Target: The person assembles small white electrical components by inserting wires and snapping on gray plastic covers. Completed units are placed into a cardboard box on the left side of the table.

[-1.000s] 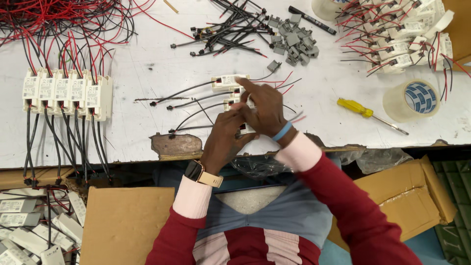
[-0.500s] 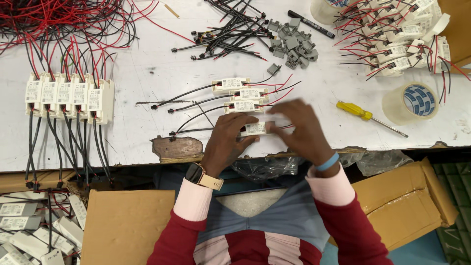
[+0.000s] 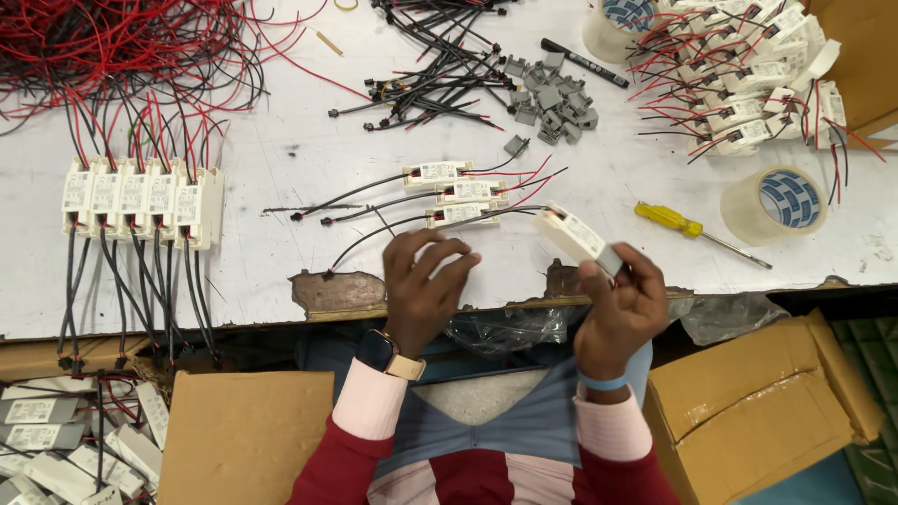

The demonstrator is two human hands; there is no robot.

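Right hand (image 3: 622, 309) grips a small white rectangular plastic driver box (image 3: 577, 238) with attached wires; left hand (image 3: 426, 285), fingers loosely curled and holding nothing, rests near the worn white tabletop's (image 3: 281, 252) near edge.

one screwdriver (image 3: 675, 221), two tape rolls (image 3: 774, 204)

The right hand (image 3: 622, 313) is gripping a small white module (image 3: 577, 238) that is looking like smooth matt plastic. The worktop (image 3: 281, 140) is showing a white painted face, scuffed and stained, and at its 6 o'clock edge the coating is flaking to rough brown wood. At 3 o'clock a screwdriver (image 3: 697, 231) is showing a glossy yellow plastic handle and a metal shaft, beside a glossy clear tape roll (image 3: 774, 204). Brown cardboard boxes (image 3: 758, 402) are looking matt at 5 o'clock
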